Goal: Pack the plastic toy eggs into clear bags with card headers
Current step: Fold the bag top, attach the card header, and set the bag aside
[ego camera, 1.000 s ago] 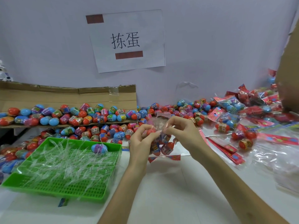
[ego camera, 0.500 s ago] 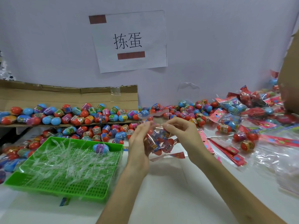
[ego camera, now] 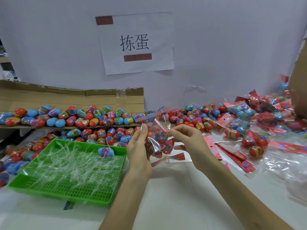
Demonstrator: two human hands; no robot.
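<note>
Just right of the green tray [ego camera: 49, 192] and raised off the desk [ego camera: 166, 188], the clear bag [ego camera: 153, 144] hung between the two hands. Several toy eggs [ego camera: 163, 135] sat inside it, red ones and banded ones. The left hand [ego camera: 138, 146] stood upright at the bag's tray-side edge, its fingers almost straight and its fingertips closed on the film at the top. The right hand [ego camera: 187, 140], on the side of the bag away from the tray, pinched the other top corner between thumb and forefinger, with the remaining fingers loosely curled. A thin clear strip [ego camera: 151, 116] ran up and toward the tray from the bag's mouth.

Inside the tray lay a tangle of peeled strips [ego camera: 71, 163] and one blue and purple egg [ego camera: 105, 151] near its far right corner. Beyond the tray, loose eggs [ego camera: 99, 135] covered the desk, and more lay on a flattened cardboard box [ego camera: 71, 97]. Well to the tray's right were pink card headers [ego camera: 232, 155] and packed bags [ego camera: 240, 112]. On the wall above the tray hung a paper sign [ego camera: 135, 42]
</note>
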